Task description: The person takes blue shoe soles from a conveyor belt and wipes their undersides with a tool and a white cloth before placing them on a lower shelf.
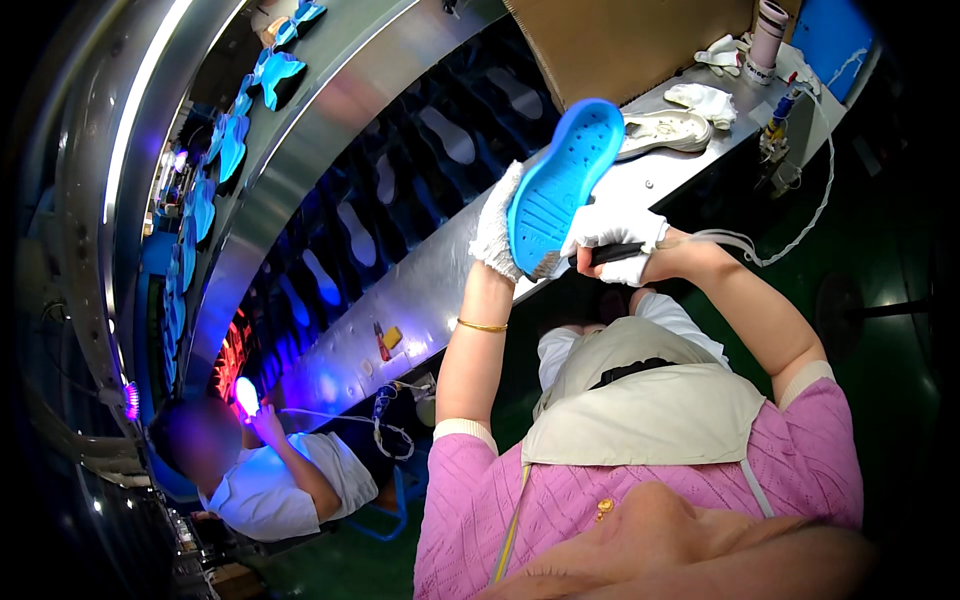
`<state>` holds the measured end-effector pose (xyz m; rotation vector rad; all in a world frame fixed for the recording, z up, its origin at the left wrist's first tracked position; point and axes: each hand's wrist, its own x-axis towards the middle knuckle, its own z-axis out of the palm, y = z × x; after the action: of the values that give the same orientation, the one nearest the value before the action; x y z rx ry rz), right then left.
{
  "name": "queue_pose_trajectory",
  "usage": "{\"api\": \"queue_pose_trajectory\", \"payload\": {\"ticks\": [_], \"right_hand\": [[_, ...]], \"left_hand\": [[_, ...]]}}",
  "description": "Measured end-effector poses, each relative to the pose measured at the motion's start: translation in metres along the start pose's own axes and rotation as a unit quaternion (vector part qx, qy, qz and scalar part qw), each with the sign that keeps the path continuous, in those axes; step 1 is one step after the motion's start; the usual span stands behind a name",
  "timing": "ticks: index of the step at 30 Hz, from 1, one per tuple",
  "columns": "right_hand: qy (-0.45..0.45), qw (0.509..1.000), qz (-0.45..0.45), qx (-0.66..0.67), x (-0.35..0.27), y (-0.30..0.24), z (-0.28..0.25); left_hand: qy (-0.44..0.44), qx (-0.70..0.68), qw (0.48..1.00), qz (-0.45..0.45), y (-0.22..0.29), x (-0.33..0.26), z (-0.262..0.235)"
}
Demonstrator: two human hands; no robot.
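A bright blue shoe sole [565,175] with small holes and grooves is held up, tilted, above the metal ledge. My left hand [495,225], in a white knit glove, grips it along its left edge near the lower end. In a white glove with bare fingertips, my right hand [618,232] is closed around a brush [612,254] with a black handle. Its bristle end lies at the sole's lower end; whether they touch is hard to tell. A whitish shoe [665,135] rests on the ledge behind the sole.
Shoe parts [355,235] lie on the conveyor beyond the ledge [430,255]. A cardboard box [640,40], white gloves [702,102] and a pink tumbler [768,40] stand farther back. White tubing [825,200] loops at right. A co-worker [290,480] sits lower left under bluish light.
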<state>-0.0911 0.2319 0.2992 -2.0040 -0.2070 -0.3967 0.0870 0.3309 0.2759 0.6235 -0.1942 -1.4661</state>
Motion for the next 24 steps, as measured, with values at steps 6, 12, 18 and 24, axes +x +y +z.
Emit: {"api": "queue_pose_trajectory", "payload": {"ticks": [6,12,18,24], "right_hand": [[-0.087,0.982,0.151,0.074,0.009,-0.011,-0.036],[-0.018,0.994,0.094,-0.051,-0.003,-0.015,-0.029],[0.148,0.967,0.155,0.14,-0.008,-0.017,-0.01],[0.191,0.978,-0.011,-0.086,-0.014,-0.023,0.034]], "left_hand": [[0.067,0.09,0.993,-0.02,-0.004,0.013,-0.023],[-0.063,0.024,0.996,-0.06,0.004,0.006,-0.013],[-0.033,-0.049,0.995,0.077,-0.025,0.002,0.0],[-0.068,-0.128,0.975,0.166,-0.044,0.007,-0.009]]}}
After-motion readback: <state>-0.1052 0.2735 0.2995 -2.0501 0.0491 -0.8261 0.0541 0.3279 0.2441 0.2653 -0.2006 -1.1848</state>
